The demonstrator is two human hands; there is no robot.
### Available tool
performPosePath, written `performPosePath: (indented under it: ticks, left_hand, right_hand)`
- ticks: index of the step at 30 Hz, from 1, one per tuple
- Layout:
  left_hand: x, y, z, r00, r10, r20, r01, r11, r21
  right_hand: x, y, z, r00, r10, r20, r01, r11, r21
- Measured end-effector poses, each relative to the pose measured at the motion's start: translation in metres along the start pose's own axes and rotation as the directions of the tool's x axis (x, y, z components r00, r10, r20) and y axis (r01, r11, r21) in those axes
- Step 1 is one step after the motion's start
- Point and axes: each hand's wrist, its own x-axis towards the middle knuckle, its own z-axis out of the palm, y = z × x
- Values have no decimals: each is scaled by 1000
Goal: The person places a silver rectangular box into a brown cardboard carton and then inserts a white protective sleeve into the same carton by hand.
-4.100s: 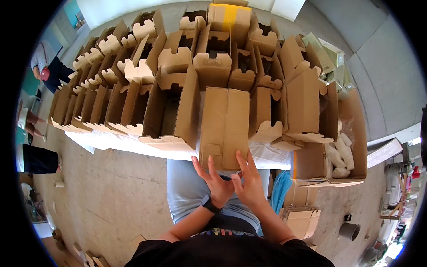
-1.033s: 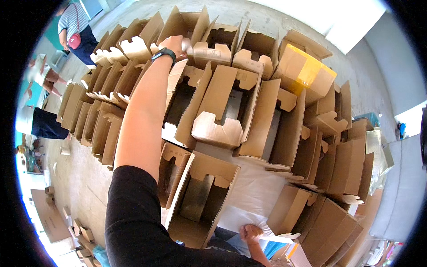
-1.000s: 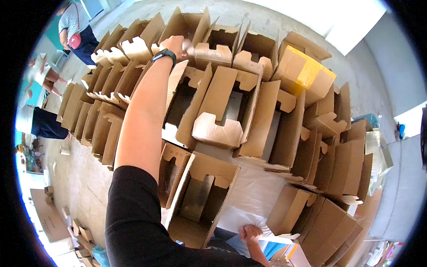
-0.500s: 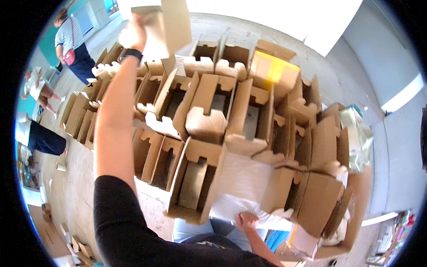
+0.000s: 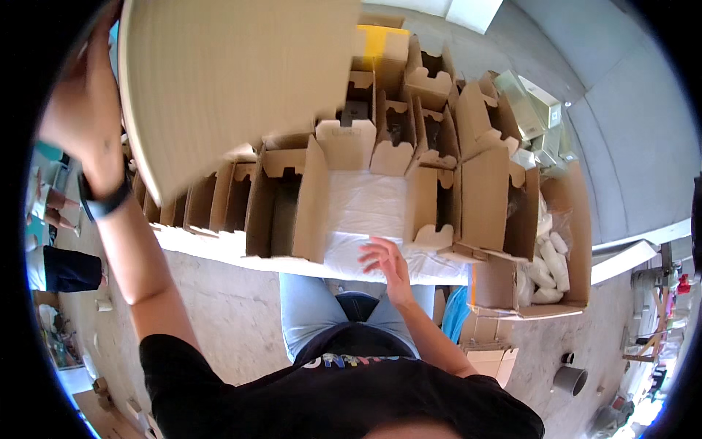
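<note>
Close to the camera at the upper left, my left hand (image 5: 89, 121) is closed on the edge of a brown cardboard box (image 5: 230, 80), which is blurred. It covers much of the far left of the table, and some of my left fingers are dark and partly hidden. Over the front of the white-covered table (image 5: 365, 201), my right hand (image 5: 390, 271) is open, fingers spread, with nothing in it. Just left of that bare white patch stands an open, narrow cardboard box (image 5: 281, 208); others of its kind (image 5: 435, 208) line the right and far sides.
A large carton (image 5: 578, 241) at the right end holds white wrapped pieces (image 5: 548, 271). Pale green boxes (image 5: 545, 117) lie behind it. A grey bin (image 5: 570, 380) stands on the floor at right. Other people (image 5: 66, 267) are at far left.
My left hand has brought the cardboard box from the far side of the table closer, up and left. My right hand has lifted off the white cover and spread its fingers. The view has shifted.
</note>
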Motion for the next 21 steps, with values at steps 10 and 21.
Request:
performPosePath:
  ticks: [10, 21]
  left_hand:
    - [-102, 124, -155, 885, -24, 464, 311, 774, -552]
    - [-209, 169, -192, 859, 206, 468, 306, 526, -793]
  right_hand:
    - [-31, -115, 25, 995, -74, 73, 34, 897, 440]
    - [0, -52, -40, 993, 98, 61, -111, 954, 278]
